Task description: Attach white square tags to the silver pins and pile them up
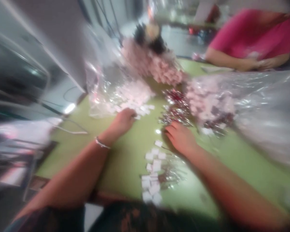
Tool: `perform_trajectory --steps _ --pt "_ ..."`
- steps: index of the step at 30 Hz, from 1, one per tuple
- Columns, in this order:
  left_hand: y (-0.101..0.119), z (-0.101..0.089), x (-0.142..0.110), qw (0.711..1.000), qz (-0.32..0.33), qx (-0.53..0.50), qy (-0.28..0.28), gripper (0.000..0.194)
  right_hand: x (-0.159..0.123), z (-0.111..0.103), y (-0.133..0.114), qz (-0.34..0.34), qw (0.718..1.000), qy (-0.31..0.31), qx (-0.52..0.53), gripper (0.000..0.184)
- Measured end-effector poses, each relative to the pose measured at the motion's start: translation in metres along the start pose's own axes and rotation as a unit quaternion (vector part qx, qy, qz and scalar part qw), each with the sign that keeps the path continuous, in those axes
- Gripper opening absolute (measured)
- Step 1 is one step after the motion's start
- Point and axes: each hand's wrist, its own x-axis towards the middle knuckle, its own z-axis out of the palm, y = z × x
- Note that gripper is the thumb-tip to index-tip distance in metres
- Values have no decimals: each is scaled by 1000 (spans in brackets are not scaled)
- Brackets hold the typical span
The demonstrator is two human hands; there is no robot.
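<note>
My left hand (125,120) is at the near edge of a heap of small white square pieces (140,108), its fingers curled and touching the heap. What they hold, if anything, is blurred. To the right, my right hand (181,137) has its fingers bent together beside a bunch of shiny silver and red strands (175,114). Its fingertips hide whatever is between them. Closer to me, several white square tags (152,187) lie in a rough column, with thin shiny strands (172,174) fanning out to their right.
Pink bundles (165,69) stand at the back of the green table (120,161). Clear plastic bags lie at left (98,83) and right (263,109), the right one by pale pink pieces (207,96). Across the table sits a person in a pink top (253,35), hands together.
</note>
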Motion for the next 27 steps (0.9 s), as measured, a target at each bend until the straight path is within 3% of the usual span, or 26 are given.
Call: perform_trajectory --steps 5,7,10,15,18,20,24,27 --pt "-3 -11 -1 995 -53 -75 24 17 -1 15 2 -55 998 30 -23 20" --pt "-1 -9 -1 997 -32 -56 36 18 -2 14 5 -49 996 61 39 18" --pt "3 3 -2 999 37 -13 6 19 -1 7 15 7 982 99 159 14" --pt "10 18 -6 997 66 28 -11 26 2 -9 25 99 912 145 370 15" --pt "10 18 -8 998 54 21 -19 28 1 -18 19 170 868 109 454 12" --pt "11 17 -8 999 47 14 -18 33 -1 -21 13 172 875 68 448 11" --pt "20 16 -14 993 -4 -116 -33 30 -8 -20 1 53 936 23 346 16" --pt "34 17 -22 932 -110 -330 -102 28 -13 -15 -6 0 962 20 273 19"
